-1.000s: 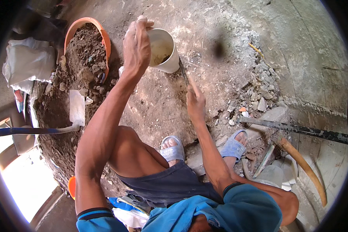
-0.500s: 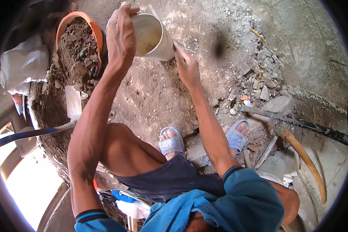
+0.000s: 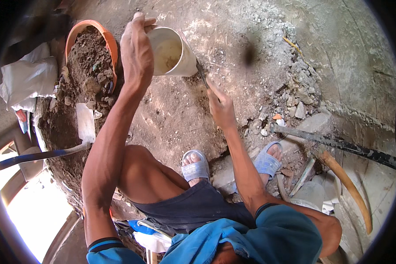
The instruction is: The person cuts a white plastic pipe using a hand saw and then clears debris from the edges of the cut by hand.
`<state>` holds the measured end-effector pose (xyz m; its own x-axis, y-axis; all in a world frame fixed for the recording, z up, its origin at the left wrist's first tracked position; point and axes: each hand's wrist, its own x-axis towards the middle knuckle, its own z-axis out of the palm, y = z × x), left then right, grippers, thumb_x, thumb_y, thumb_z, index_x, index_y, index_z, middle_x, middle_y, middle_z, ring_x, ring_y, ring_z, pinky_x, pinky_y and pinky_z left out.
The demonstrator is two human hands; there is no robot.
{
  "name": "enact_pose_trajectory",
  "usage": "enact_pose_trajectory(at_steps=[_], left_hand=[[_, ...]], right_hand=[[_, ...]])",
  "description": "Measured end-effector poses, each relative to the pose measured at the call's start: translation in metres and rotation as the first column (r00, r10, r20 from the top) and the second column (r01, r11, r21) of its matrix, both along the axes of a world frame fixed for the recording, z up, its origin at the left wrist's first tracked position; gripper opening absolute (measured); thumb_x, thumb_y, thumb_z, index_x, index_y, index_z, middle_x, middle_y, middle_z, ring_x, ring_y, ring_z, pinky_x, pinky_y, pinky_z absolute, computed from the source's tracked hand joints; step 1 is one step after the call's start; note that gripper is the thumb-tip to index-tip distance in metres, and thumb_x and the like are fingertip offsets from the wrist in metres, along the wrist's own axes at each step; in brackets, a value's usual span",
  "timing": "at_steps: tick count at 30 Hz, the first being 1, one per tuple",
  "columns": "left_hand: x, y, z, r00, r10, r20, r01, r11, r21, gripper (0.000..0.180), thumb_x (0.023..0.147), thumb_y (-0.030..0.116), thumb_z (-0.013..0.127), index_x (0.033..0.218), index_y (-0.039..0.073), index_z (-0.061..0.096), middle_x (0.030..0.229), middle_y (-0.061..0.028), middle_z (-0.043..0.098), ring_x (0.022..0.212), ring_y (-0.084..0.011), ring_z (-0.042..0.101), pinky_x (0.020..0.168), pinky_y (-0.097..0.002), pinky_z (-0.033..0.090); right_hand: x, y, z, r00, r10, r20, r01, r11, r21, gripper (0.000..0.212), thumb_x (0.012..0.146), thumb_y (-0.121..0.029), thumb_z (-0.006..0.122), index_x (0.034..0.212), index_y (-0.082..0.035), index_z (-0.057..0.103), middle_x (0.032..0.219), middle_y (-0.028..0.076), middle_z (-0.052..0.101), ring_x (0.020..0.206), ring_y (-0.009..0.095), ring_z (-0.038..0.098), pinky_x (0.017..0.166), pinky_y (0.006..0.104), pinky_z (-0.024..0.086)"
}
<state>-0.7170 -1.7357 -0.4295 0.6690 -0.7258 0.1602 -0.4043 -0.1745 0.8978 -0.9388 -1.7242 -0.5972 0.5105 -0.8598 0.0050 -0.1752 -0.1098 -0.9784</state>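
Note:
A white bucket (image 3: 187, 59) lies tilted over the dirt floor, its mouth facing back toward me and its inside stained brown. My left hand (image 3: 137, 53) is closed on the bucket's left side, the fingertips near its rim. In my right hand (image 3: 222, 105) is a thin, dark, flat tool (image 3: 201, 74), its upper end against the bucket's right side. The fist hides the tool's lower part, so its kind cannot be told.
An orange basin (image 3: 111, 44) heaped with dark soil stands at left, beside white sacks (image 3: 28, 77) and a shovel (image 3: 86, 122). Rubble (image 3: 299, 99) lines the right wall. A dark metal bar (image 3: 334, 141) and a curved wooden handle (image 3: 350, 187) lie at right; my sandalled feet (image 3: 195, 165) are below.
The bucket has shifted slightly down in view. My right hand has moved down and a little right, away from the bucket, showing more of the dark tool.

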Motion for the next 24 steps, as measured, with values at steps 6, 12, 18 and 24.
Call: enact_pose_trajectory(at_steps=[6, 12, 18, 24], left_hand=[[-0.007, 0.003, -0.002, 0.999, -0.025, 0.025, 0.023, 0.997, 0.073, 0.079, 0.104, 0.059, 0.032, 0.120, -0.010, 0.066, 0.117, -0.0241, 0.068, 0.108, -0.0321, 0.063, 0.099, -0.0422, 0.046], [-0.002, -0.001, -0.002, 0.998, -0.038, 0.051, 0.035, 0.998, 0.048, 0.076, 0.105, 0.057, 0.032, 0.115, -0.010, 0.067, 0.115, -0.0241, 0.066, 0.107, -0.0319, 0.061, 0.099, -0.0421, 0.044], [-0.003, 0.001, -0.004, 0.999, 0.004, 0.036, -0.004, 1.000, 0.015, 0.074, 0.106, 0.057, 0.033, 0.117, -0.009, 0.065, 0.114, -0.0241, 0.064, 0.106, -0.0332, 0.061, 0.097, -0.0438, 0.045], [-0.006, 0.002, -0.004, 0.995, -0.049, 0.085, 0.043, 0.996, 0.075, 0.078, 0.104, 0.060, 0.032, 0.123, -0.009, 0.063, 0.118, -0.0246, 0.065, 0.109, -0.0334, 0.061, 0.099, -0.0435, 0.045]], right_hand=[[0.020, -0.019, 0.011, 0.999, 0.024, -0.023, -0.018, 0.970, 0.243, 0.057, 0.109, -0.047, 0.045, 0.147, -0.006, 0.055, 0.105, 0.018, 0.075, 0.047, 0.005, 0.043, 0.051, 0.0267, 0.048], [0.013, -0.015, 0.024, 0.999, 0.028, -0.039, -0.014, 0.947, 0.320, 0.056, 0.109, -0.045, 0.044, 0.146, -0.005, 0.055, 0.120, 0.017, 0.058, 0.110, 0.025, 0.044, 0.091, 0.0394, 0.042], [-0.007, 0.008, 0.006, 0.999, 0.041, -0.016, -0.038, 0.987, 0.156, 0.060, 0.110, -0.047, 0.036, 0.145, -0.002, 0.054, 0.146, 0.026, 0.053, 0.135, 0.037, 0.053, 0.114, 0.0465, 0.044], [0.014, -0.021, 0.011, 0.994, 0.082, -0.067, -0.070, 0.983, 0.168, 0.067, 0.109, -0.055, 0.034, 0.147, -0.003, 0.052, 0.145, 0.026, 0.054, 0.065, 0.021, 0.067, 0.051, 0.0285, 0.053]])
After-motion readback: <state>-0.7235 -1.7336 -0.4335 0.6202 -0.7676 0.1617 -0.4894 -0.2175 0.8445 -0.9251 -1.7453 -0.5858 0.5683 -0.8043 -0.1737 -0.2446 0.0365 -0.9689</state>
